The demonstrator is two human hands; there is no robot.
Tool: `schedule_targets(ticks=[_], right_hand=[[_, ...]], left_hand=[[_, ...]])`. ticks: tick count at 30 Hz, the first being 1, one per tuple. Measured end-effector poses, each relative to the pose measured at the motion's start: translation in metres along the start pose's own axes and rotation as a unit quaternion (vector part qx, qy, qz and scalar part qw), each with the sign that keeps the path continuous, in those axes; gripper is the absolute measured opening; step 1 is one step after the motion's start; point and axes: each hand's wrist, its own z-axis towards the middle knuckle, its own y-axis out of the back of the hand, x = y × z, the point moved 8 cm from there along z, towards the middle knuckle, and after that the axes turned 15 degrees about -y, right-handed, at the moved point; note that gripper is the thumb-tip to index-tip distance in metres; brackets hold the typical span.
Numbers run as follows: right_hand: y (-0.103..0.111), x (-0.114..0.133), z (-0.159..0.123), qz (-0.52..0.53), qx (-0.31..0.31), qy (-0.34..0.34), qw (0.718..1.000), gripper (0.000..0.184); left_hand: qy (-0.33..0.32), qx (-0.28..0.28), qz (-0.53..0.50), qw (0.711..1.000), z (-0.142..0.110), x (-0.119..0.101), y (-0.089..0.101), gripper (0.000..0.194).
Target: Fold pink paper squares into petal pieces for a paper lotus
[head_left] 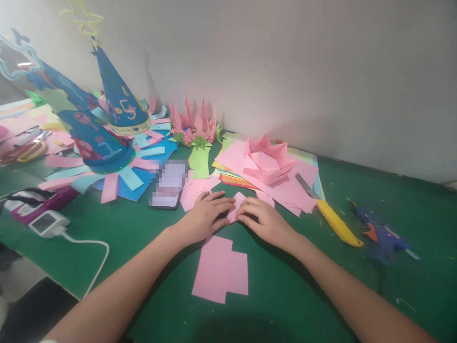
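Note:
A small piece of pink paper is between my two hands, low over the green table. The thumb and fingers of my left hand close on its left edge. My right hand, fingers bent together, grips its right side and covers part of it. Closer to me, several pink paper pieces lie overlapping, flat on the table. Just beyond my hands are more pink sheets, partly hidden by my left hand.
A folded pink paper flower tops a stack of coloured paper. Right of it lie a yellow-handled cutter and a blue glue gun. A phone, blue cone hats and a white cable are leftward. A wall stands behind.

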Motion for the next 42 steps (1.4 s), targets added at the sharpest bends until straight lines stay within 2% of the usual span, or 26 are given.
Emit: schedule_targets(ticks=[6, 10, 18, 29, 37, 42], right_hand=[[-0.003, -0.002, 0.002, -0.008, -0.046, -0.034, 0.998, 0.014], [-0.007, -0.003, 0.001, -0.012, -0.068, -0.041, 0.997, 0.012], [-0.009, -0.007, 0.002, -0.026, -0.083, -0.051, 0.995, 0.011], [-0.008, -0.007, 0.003, -0.010, -0.082, -0.061, 0.995, 0.009], [-0.009, -0.009, 0.004, -0.005, -0.084, -0.067, 0.994, 0.010], [-0.009, -0.011, 0.003, 0.013, -0.083, -0.078, 0.993, 0.007]], left_hand=[[0.004, -0.018, -0.019, 1.000, 0.000, -0.004, 0.004, 0.011], [0.011, -0.020, -0.019, 1.000, -0.001, -0.004, 0.005, 0.006], [0.031, -0.020, -0.043, 0.998, 0.000, -0.001, 0.002, 0.016], [0.045, -0.040, -0.045, 0.997, -0.001, 0.002, -0.002, 0.007], [0.049, -0.035, -0.047, 0.997, -0.001, 0.001, -0.002, 0.009], [0.030, -0.033, -0.024, 0.999, 0.000, -0.003, -0.002, 0.012]])
